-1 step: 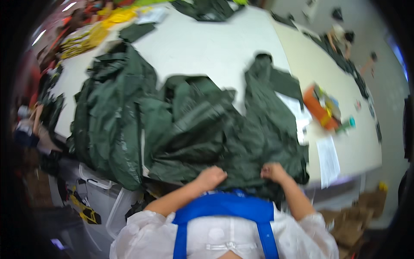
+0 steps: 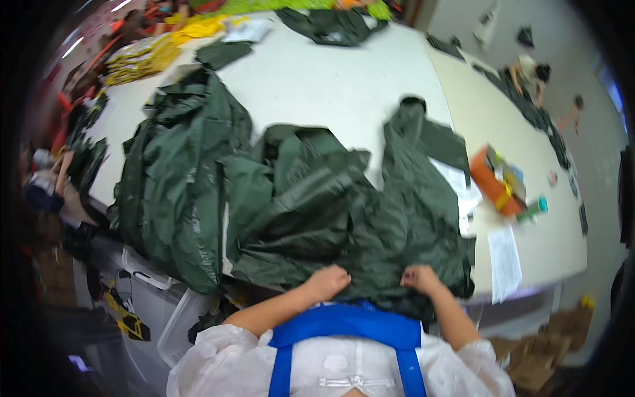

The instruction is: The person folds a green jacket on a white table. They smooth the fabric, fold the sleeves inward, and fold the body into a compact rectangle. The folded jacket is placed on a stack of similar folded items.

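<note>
Dark green, crinkled fabric is spread in loose folds at the near edge of the white table; nothing is seen to have shifted since the earlier frame. A second heap of the same glossy cloth is piled to the left, hanging over the edge. The left hand and right hand are both closed, apparently pinched on the fabric's near hem, though blur hides the fingers. An orange box lies to the right.

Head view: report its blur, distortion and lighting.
Head view: soft all over, with motion blur on the dark green fabric and both hands; the white table has edges that bow toward a black fisheye rim; lighting is even and bright, without hard shadows.
</note>
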`<action>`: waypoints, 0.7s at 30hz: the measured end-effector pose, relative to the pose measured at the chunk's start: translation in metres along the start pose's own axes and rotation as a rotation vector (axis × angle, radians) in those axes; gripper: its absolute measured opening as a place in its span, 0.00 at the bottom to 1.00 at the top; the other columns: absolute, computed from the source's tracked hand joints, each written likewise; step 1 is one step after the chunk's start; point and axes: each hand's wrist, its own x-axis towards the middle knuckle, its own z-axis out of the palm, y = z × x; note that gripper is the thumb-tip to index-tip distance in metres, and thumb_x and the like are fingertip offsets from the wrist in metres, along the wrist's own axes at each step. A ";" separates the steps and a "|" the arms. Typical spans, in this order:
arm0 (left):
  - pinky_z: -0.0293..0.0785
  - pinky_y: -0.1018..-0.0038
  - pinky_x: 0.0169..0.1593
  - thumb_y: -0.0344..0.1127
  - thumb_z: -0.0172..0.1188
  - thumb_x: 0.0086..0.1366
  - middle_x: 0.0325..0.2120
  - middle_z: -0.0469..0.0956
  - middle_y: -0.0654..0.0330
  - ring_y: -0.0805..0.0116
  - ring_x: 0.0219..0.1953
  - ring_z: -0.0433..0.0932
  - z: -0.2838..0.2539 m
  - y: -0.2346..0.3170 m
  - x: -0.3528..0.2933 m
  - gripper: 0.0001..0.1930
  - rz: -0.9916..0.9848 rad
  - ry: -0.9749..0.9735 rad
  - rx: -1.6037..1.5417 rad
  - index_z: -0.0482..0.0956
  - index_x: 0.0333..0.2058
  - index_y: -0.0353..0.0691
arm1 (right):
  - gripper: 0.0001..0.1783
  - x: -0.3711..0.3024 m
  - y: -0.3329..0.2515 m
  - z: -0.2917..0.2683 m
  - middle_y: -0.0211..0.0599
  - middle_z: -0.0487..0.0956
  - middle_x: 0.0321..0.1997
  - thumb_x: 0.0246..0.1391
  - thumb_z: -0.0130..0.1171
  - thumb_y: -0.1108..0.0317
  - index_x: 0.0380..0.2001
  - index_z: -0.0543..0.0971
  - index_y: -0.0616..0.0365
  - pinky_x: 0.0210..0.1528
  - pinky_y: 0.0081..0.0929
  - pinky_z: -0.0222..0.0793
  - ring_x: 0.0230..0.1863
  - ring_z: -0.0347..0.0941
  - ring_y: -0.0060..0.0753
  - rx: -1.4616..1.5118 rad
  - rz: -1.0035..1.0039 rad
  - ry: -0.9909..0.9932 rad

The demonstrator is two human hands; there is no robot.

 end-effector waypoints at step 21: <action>0.70 0.61 0.32 0.38 0.53 0.53 0.31 0.76 0.60 0.60 0.34 0.76 -0.073 -0.003 0.039 0.19 -0.340 -0.456 0.295 0.74 0.47 0.52 | 0.14 0.025 0.020 -0.012 0.47 0.71 0.22 0.40 0.65 0.65 0.21 0.70 0.59 0.31 0.41 0.66 0.28 0.69 0.51 -0.244 -0.091 0.261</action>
